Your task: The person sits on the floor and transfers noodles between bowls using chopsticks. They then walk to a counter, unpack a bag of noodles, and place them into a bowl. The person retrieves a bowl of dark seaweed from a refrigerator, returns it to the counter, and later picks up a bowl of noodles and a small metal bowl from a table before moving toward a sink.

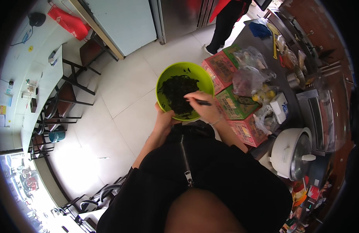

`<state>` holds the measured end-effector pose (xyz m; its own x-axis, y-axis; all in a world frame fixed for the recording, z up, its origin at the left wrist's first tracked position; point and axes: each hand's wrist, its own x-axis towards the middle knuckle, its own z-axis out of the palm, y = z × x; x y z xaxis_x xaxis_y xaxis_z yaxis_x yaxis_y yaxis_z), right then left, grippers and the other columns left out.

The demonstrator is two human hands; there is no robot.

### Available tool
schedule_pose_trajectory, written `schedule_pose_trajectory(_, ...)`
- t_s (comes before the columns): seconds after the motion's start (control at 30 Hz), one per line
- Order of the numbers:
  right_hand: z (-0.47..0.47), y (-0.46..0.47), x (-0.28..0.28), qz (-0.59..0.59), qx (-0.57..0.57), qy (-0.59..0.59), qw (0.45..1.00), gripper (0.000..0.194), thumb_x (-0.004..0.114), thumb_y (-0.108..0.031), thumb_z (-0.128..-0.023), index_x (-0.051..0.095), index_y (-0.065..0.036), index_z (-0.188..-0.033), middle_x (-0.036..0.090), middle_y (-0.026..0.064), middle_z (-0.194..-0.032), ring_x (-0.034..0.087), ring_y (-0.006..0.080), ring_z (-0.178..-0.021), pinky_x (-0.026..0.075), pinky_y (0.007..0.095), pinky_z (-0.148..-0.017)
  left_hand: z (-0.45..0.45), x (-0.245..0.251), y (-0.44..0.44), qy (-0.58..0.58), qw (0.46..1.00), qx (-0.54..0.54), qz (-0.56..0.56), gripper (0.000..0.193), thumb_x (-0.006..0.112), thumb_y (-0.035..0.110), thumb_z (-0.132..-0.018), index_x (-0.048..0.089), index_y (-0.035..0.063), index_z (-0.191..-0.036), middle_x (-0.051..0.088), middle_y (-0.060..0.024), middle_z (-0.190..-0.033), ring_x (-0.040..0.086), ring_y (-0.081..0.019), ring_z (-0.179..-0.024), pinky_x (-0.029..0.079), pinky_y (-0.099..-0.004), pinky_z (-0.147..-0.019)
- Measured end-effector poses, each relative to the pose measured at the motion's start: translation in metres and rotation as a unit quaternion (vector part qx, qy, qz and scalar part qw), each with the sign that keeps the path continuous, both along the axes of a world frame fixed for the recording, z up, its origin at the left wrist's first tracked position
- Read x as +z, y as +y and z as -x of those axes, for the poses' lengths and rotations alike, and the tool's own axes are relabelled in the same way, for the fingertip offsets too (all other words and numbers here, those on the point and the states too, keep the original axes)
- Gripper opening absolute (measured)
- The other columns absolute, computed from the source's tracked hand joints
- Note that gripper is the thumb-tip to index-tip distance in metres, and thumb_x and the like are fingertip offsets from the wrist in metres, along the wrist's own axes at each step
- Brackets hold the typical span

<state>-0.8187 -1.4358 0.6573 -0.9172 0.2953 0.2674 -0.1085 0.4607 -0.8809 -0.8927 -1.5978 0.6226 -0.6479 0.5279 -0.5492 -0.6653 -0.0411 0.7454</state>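
Note:
A lime-green bowl [207, 84] is held up in front of me, above the tiled floor. Inside lies a heap of dark, wet-looking strips [179, 87], perhaps seaweed, with a few bits stuck to the wall. My left hand [164, 117] grips the bowl's near left rim, thumb on top. Over the bowl's right side, my right hand [203, 107] holds a slim black utensil [204, 102], possibly chopsticks; its tip is hard to make out against the dark strips.
Stacked printed cartons [245, 128] stand just right of the bowl, with plastic bags [249, 81] on top. A white electric cooker [285, 151] with a glass lid sits at the right. A person [226, 26] stands beyond. Chairs [64, 99] line a long table [42, 96] at left.

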Motion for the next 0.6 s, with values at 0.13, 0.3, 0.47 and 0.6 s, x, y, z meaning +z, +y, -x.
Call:
schedule_pose_trajectory(0.13, 0.029, 0.014, 0.022, 0.100, -0.084, -0.016, 0.991, 0.027, 0.057, 0.000, -0.085, 0.065, -0.007, -0.110, 0.065, 0.0097, -0.082, 0.065, 0.0140, -0.077, 0.050, 0.0248, -0.067, 0.051, 0.011, 0.009, 0.023, 0.999, -0.029, -0.004, 0.059, 0.042, -0.010, -0.071, 0.020, 0.0108, -0.122, 0.044, -0.0192, -0.113, 0.062, -0.0373, -0.089, 0.061, -0.0434, -0.061)
schedule_pose_trajectory(0.3, 0.086, 0.014, 0.021, 0.158, -0.087, 0.060, 0.982, 0.025, 0.056, -0.001, -0.086, 0.066, -0.006, -0.109, 0.065, 0.0098, -0.082, 0.065, 0.0124, -0.074, 0.051, 0.0232, -0.067, 0.095, -0.004, 0.021, 0.021, 0.996, -0.079, 0.026, 0.068, 0.049, -0.007, -0.073, 0.015, 0.0130, -0.129, 0.041, -0.0175, -0.118, 0.061, -0.0344, -0.092, 0.060, -0.0410, -0.060)
schedule_pose_trajectory(0.47, 0.149, 0.047, -0.006, 0.117, -0.097, -0.063, 0.986, 0.022, 0.055, -0.002, -0.087, 0.067, -0.004, -0.105, 0.066, 0.0083, -0.082, 0.062, 0.0108, -0.071, 0.052, 0.0221, -0.065, 0.141, -0.014, 0.055, -0.040, 0.994, -0.096, 0.024, 0.072, 0.051, -0.005, -0.074, 0.013, 0.0141, -0.132, 0.038, -0.0176, -0.122, 0.060, -0.0333, -0.096, 0.060, -0.0410, -0.060)
schedule_pose_trajectory(0.6, 0.179, 0.106, 0.001, 0.247, -0.153, 0.035, 0.956, 0.021, 0.054, -0.003, -0.090, 0.066, -0.002, -0.107, 0.066, 0.0081, -0.087, 0.063, 0.0124, -0.076, 0.053, 0.0238, -0.069, 0.184, -0.018, 0.100, -0.027, 0.996, -0.083, 0.030, 0.071, 0.050, -0.005, -0.074, 0.013, 0.0145, -0.132, 0.040, -0.0177, -0.122, 0.061, -0.0330, -0.094, 0.060, -0.0413, -0.061)
